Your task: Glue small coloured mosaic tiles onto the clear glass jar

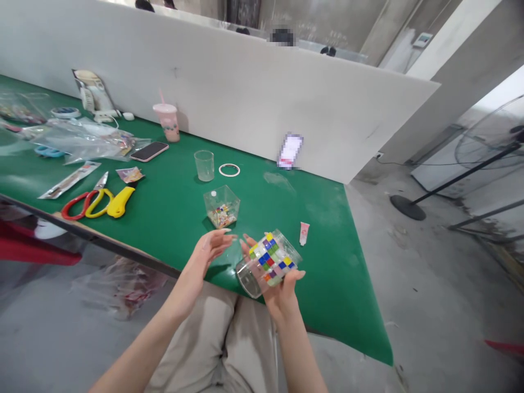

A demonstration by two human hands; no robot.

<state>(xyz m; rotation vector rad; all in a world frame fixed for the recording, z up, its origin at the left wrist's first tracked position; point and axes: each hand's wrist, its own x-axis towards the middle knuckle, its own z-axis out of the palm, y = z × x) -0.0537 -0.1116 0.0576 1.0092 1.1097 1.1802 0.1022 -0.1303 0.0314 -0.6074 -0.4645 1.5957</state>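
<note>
Tile-covered clear cup point(273, 260) sits tipped in right hand's point(282, 295) grasp, nearside right of bits box point(227, 197). Left hand point(208, 250) loosely spread, gripping nothing visible, just nearside of box. Pink tube point(304, 233) right of box, clear tumbler point(204, 166) behind.

no legible text: propped phone screen point(290, 151) pixelated, marking on pink tube point(303, 233) too small
</note>
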